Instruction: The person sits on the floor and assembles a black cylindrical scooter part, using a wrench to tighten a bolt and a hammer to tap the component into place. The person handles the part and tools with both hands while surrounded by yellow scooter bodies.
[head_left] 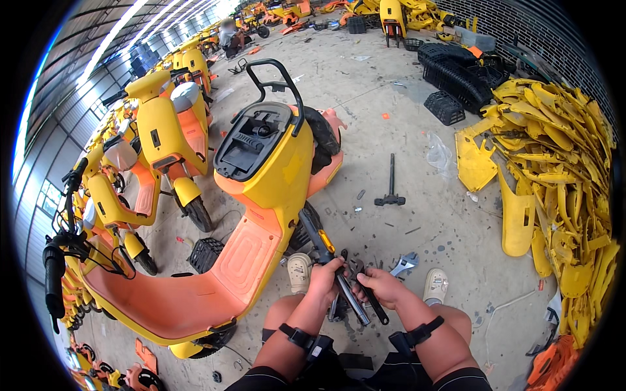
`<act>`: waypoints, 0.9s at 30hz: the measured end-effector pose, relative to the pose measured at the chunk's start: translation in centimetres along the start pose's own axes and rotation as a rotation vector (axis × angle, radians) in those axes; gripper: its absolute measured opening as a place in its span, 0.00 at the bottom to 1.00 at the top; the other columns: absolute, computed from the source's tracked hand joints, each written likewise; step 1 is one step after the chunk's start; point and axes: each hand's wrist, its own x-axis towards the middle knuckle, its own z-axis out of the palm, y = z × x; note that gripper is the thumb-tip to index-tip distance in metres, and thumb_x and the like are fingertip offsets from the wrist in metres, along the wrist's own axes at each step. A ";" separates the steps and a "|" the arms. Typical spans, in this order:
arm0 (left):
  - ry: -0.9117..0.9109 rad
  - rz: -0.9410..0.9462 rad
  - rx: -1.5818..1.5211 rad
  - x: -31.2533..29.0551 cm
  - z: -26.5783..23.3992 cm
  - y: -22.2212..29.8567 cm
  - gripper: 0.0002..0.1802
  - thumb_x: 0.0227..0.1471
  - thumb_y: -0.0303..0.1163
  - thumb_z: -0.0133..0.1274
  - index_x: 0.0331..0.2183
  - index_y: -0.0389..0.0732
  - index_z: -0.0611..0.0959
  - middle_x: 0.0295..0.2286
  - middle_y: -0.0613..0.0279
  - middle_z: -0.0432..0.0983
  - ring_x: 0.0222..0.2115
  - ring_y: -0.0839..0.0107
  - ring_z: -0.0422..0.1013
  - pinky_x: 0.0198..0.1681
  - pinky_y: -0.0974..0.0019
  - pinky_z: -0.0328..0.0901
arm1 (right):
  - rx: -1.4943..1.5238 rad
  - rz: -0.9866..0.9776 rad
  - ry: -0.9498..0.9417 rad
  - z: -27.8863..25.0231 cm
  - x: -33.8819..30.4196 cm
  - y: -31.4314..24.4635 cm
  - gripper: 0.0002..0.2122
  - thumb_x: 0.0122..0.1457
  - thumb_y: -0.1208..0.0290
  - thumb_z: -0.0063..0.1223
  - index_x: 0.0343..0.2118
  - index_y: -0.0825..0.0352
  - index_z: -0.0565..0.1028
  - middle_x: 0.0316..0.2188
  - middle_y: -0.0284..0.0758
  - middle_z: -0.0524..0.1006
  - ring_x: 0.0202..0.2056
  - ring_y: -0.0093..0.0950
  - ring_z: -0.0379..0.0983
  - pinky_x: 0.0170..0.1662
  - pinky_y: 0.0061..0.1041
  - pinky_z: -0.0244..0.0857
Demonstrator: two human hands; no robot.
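My left hand (323,279) is closed round a long tube (353,298) resembling a fork leg, dark with a yellow section at its upper end and shiny metal below. My right hand (381,287) grips a black-handled wrench (373,304), its jaw end up against the tube by my left fingers. A second, silver adjustable wrench (405,262) is on the floor just beyond my right hand. More tools or parts beneath my hands are partly hidden. Close on my left is a yellow and orange electric scooter (261,215), its seat off and the black tray under it exposed.
Several yellow scooters (156,133) line the left side. A black T-shaped steering stem (390,189) lies on the floor ahead. At right rises a heap of yellow body panels (554,169), with black baskets (456,75) behind it. Far off, a person (230,38) crouches.
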 end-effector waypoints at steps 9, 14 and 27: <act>-0.015 -0.013 0.020 -0.1 0.3 0.4 0.06 0.53 0.26 0.56 0.34 0.35 0.77 0.26 0.60 0.72 0.25 0.69 0.69 0.29 0.62 0.67 | 0.060 -0.012 -0.021 -0.1 -0.1 -0.3 0.11 0.67 0.66 0.49 0.47 0.64 0.77 0.35 0.33 0.80 0.28 0.21 0.73 0.32 0.22 0.65; 0.002 -0.052 0.030 -0.8 0.9 1.0 0.07 0.53 0.27 0.55 0.34 0.35 0.77 0.25 0.60 0.72 0.25 0.68 0.69 0.26 0.61 0.68 | 0.107 0.006 -0.022 0.1 -0.2 -0.6 0.13 0.66 0.66 0.51 0.49 0.64 0.77 0.36 0.31 0.80 0.29 0.19 0.72 0.33 0.21 0.65; -0.051 -0.038 0.036 -0.4 0.4 1.2 0.08 0.54 0.28 0.55 0.34 0.35 0.76 0.26 0.60 0.71 0.25 0.68 0.69 0.24 0.60 0.69 | 0.025 -0.073 0.032 0.9 -0.6 -0.9 0.12 0.66 0.64 0.50 0.47 0.65 0.77 0.35 0.30 0.80 0.27 0.19 0.71 0.31 0.21 0.64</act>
